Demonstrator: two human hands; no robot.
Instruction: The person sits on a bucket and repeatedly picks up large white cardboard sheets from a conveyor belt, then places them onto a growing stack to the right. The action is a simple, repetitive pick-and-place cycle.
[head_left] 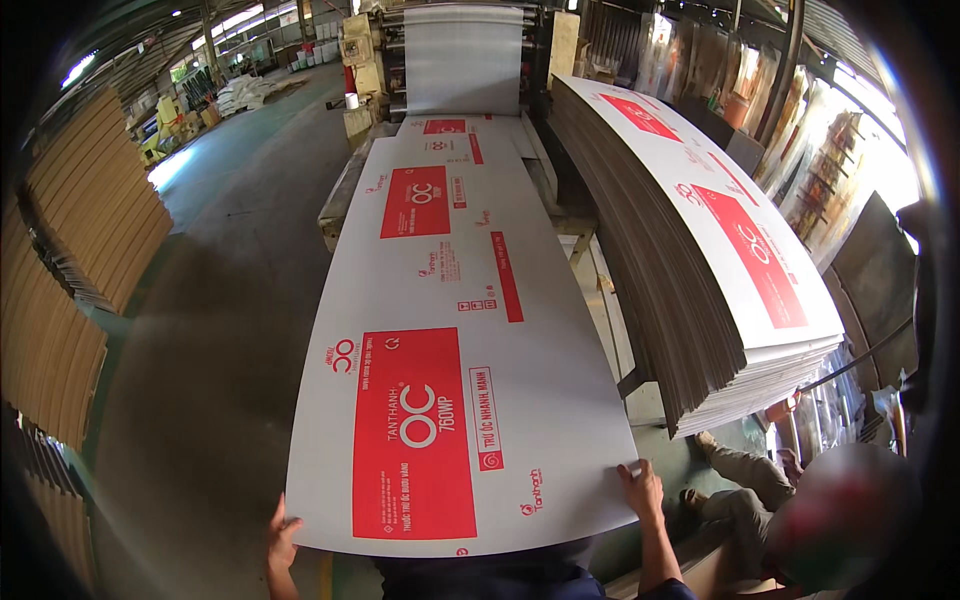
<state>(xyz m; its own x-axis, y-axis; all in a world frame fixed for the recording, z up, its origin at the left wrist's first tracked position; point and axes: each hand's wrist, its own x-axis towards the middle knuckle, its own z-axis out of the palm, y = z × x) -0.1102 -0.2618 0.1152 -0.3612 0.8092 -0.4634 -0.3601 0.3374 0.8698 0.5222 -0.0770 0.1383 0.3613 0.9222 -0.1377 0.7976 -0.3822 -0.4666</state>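
A long white cardboard sheet (400, 290) with red printed blocks stretches from the machine at the far end to just in front of my body. At its near left corner, my left hand (283, 535) holds the edge, thumb and fingers on either side of it. On the near right edge, my right hand (645, 492) grips the sheet with the thumb on top and the other fingers mostly hidden. The sheet's far part rests at the machine's outlet, and its near end bows slightly between my hands.
To the right stands a tall stack of similar printed sheets (690, 300). The printing machine (462, 60), with rollers, is straight ahead. Brown cardboard stacks (85, 210) line the left side. A person (745, 490) sits low at the right, beyond my right hand.
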